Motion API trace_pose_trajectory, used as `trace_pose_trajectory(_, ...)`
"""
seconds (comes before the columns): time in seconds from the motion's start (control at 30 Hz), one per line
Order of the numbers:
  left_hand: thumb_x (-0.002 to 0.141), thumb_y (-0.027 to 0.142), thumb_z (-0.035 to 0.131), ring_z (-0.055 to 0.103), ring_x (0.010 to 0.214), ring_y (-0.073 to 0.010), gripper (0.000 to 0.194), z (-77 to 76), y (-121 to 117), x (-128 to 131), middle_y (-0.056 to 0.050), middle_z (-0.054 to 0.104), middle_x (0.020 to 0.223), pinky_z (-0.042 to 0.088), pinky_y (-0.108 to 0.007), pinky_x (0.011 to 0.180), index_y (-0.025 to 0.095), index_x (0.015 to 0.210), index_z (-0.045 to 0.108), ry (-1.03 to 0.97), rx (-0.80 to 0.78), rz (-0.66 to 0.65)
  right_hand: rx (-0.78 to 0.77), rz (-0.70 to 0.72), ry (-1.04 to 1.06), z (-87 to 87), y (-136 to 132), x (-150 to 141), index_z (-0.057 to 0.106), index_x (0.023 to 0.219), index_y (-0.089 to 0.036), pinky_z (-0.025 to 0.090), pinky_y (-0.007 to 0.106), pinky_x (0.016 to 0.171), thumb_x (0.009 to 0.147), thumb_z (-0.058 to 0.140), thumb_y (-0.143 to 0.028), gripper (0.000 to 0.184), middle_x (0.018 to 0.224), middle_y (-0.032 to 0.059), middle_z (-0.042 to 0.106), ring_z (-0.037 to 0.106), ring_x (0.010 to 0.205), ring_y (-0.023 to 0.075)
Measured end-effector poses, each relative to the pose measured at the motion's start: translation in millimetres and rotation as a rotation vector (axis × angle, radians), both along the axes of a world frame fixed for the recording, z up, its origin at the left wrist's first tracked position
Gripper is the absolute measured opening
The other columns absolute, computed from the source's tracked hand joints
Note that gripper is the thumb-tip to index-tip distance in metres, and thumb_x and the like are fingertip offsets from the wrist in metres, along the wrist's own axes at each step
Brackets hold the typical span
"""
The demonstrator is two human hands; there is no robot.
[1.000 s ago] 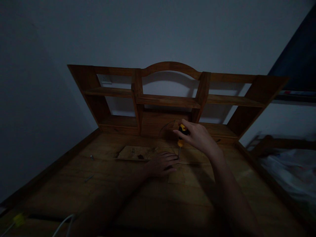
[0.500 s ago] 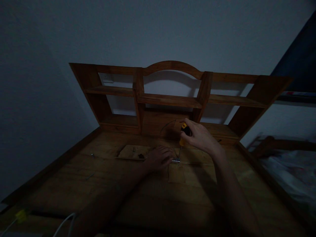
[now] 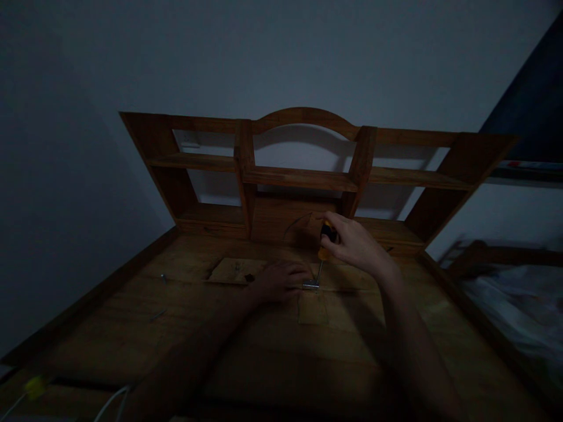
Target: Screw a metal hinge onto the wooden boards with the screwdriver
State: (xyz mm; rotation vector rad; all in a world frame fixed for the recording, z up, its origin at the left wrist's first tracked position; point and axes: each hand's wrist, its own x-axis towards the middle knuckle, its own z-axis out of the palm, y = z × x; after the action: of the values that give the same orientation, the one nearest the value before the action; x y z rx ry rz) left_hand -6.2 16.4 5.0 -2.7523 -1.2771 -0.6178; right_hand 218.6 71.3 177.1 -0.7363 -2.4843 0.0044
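Note:
My right hand (image 3: 354, 241) is closed around the yellow and black handle of a screwdriver (image 3: 324, 252). The screwdriver stands nearly upright, its shaft meeting the right end of a small metal piece, hinge-like (image 3: 311, 284). My left hand (image 3: 280, 282) lies on the wood just left of that piece, fingers stretched toward it; its fingertips are too dark to tell whether they touch it. Under and beside the left hand is a pale, rough-edged wooden board (image 3: 229, 271) with a dark hole. A square pale patch (image 3: 312, 309) shows just in front of the metal piece.
Behind my hands rises a wooden shelf unit (image 3: 303, 177) against the wall. A thin curved wire (image 3: 298, 223) sticks up before it. Loose screws (image 3: 163, 276) lie on the wooden surface (image 3: 132, 328) at left. A white cable (image 3: 109, 401) and a yellow object (image 3: 36, 387) are at the lower left.
The view has shifted very slightly. My left hand's fingers look a little flatter and more extended. The right hand keeps the screwdriver at the metal piece, almost unmoved.

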Motion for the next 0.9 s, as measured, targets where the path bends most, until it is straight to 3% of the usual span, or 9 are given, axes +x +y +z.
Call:
trace_pose_trajectory(0.23, 0.092, 0.022, 0.052, 0.049, 0.128, -0.0227, 0.056, 3.8, -8, 0, -0.001, 0.051, 0.143, 0.039, -0.041, 0.107, 0.036, 0.145, 0.042, 0.091, -0.001, -0.002, 0.04, -0.066, 0.021, -0.9, 1, 0, 0.053, 0.104, -0.022, 0.043, 0.032, 0.071, 0.095, 0.046, -0.046, 0.027, 0.1, 0.0088, 0.068, 0.064, 0.086, 0.0236)
trace_pose_trajectory(0.43, 0.093, 0.011, 0.045, 0.052, 0.128, -0.0236, 0.059, -0.3, -11, -1, -0.008, 0.046, 0.147, 0.048, -0.038, 0.097, 0.026, 0.149, 0.034, 0.215, 0.036, -0.001, 0.011, -0.057, 0.009, -3.1, 5, 3, 0.051, 0.107, -0.022, 0.045, 0.034, 0.076, 0.094, 0.049, -0.045, 0.027, 0.101, 0.0088, 0.067, 0.064, 0.09, 0.0252)
trace_pose_trajectory(0.63, 0.097, 0.017, 0.044, 0.056, 0.125, -0.0235, 0.049, -14.3, -6, -6, -0.01, 0.049, 0.145, 0.05, -0.038, 0.097, 0.024, 0.146, 0.039, 0.202, 0.078, 0.007, -0.069, 0.086, 0.024, -3.5, 9, 8, 0.049, 0.117, -0.022, 0.046, 0.033, 0.079, 0.089, 0.056, -0.034, 0.031, 0.111, 0.009, 0.064, 0.062, 0.096, 0.0231)
trace_pose_trajectory(0.8, 0.097, 0.018, 0.046, 0.058, 0.122, -0.0226, 0.048, -14.3, -4, -6, -0.009, 0.049, 0.145, 0.051, -0.035, 0.093, 0.024, 0.144, 0.041, 0.203, 0.055, 0.039, 0.002, -0.066, 0.042, -5.5, 13, 5, 0.049, 0.118, -0.02, 0.046, 0.036, 0.075, 0.092, 0.052, -0.046, 0.037, 0.102, 0.011, 0.067, 0.064, 0.091, 0.0272)
trace_pose_trajectory(0.9, 0.096, 0.018, 0.047, 0.06, 0.119, -0.0209, 0.048, -14.3, -3, -5, -0.007, 0.051, 0.144, 0.05, -0.035, 0.095, 0.027, 0.143, 0.044, 0.17, 0.042, 0.049, -0.01, -0.072, 0.043, -5.4, 15, 5, 0.047, 0.123, -0.02, 0.046, 0.036, 0.077, 0.091, 0.052, -0.041, 0.038, 0.106, 0.0111, 0.067, 0.064, 0.092, 0.0269)
